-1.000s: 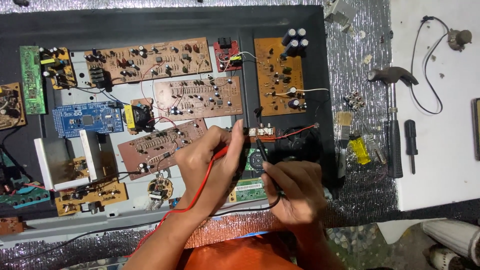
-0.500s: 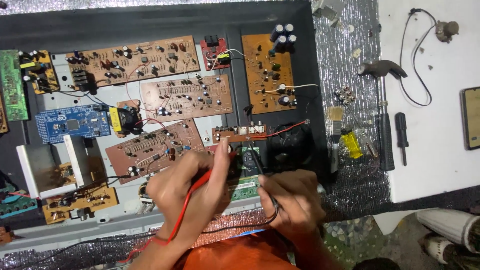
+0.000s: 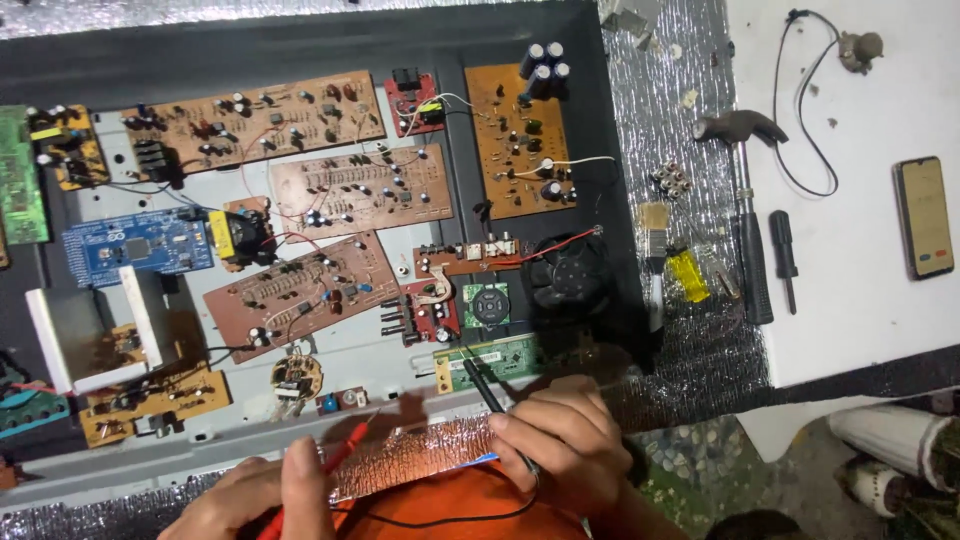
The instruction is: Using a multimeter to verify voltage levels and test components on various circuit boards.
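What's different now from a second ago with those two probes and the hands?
Both hands have pulled back toward the person, off the small boards beside the black fan. The left hand still holds the red probe, its tip now over the tray's near edge. The right hand still holds the black probe, which points at the green board. The boards, hammer and phone stayed put.

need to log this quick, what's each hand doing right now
Left hand: closed on the thin red test probe.
Right hand: closed on the thin black test probe, tip near the small green circuit board.
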